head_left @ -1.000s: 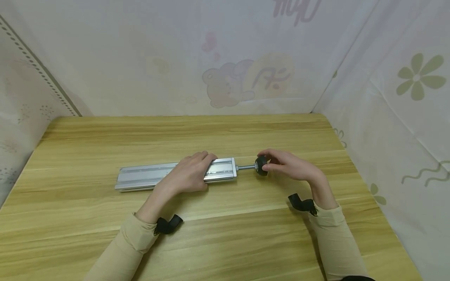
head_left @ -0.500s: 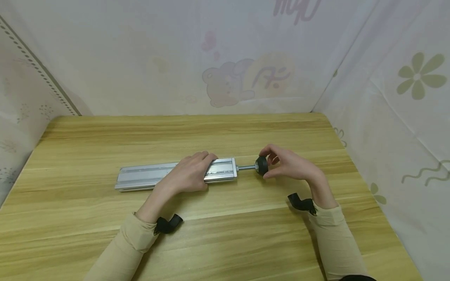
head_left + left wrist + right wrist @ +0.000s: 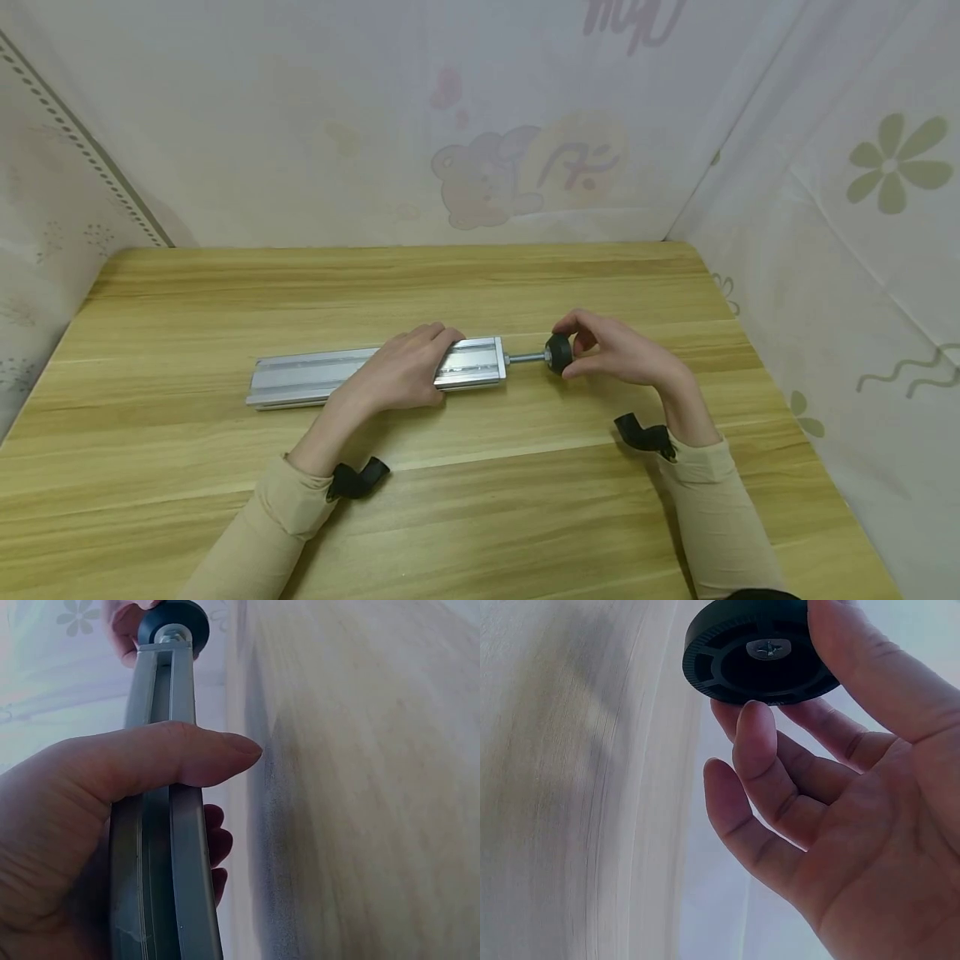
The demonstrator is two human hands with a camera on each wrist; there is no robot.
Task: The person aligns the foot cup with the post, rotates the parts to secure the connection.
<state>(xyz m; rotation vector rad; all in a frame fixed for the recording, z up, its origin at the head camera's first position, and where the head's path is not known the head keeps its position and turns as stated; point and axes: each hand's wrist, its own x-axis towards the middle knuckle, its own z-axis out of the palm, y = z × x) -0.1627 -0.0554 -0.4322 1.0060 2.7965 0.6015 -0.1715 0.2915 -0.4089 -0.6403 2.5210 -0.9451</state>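
A silver aluminium profile (image 3: 292,381) lies lengthwise on the wooden table. My left hand (image 3: 400,371) grips it across the top near its right end, and the left wrist view shows the thumb (image 3: 172,756) on one side with fingertips on the other. From the end plate (image 3: 500,360) a threaded rod (image 3: 527,357) sticks out to the right. It carries a round black levelling foot (image 3: 557,354). My right hand (image 3: 626,354) pinches the foot's rim between thumb and fingers. In the right wrist view, the ribbed underside of the foot (image 3: 742,671) faces the palm; two fingers hang free below.
The wooden table (image 3: 465,517) meets a patterned cloth wall (image 3: 337,167) at the back, with similar cloth at both sides. Black angled pieces (image 3: 362,479) are attached at both sleeve cuffs.
My right fingers have shifted around the foot's rim, spreading apart and then settling on it again. The left hand and profile have stayed practically still.
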